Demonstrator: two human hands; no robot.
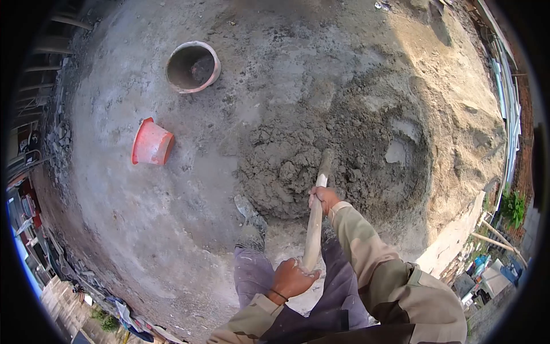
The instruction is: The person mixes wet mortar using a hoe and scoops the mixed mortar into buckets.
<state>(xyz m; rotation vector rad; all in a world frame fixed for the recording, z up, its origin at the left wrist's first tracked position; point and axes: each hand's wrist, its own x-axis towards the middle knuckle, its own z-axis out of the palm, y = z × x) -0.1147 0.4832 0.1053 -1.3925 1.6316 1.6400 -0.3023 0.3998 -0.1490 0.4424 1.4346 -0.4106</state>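
Note:
A long pale wooden tool handle (314, 232) slants forward between my legs, and its darker, dirt-coated far end reaches the heap of wet grey mortar (275, 166). I cannot make out the tool's head there. My left hand (293, 279) wraps the near end of the handle, a dark band round its wrist. Farther up, my right hand (325, 198) is closed round the shaft, close to the heap's near edge. Darker, crumbly mix (366, 166) spreads on the heap's right side, around a pale, smooth patch (396, 150).
A round bucket (215, 71) with grey residue inside stands upright at the upper left. Below it a red bucket (153, 144) lies tipped over. Sand (458, 126) banks up on the right, with long metal lengths (507, 97) behind. My mortar-smeared boot (250, 215) stands at the heap's edge.

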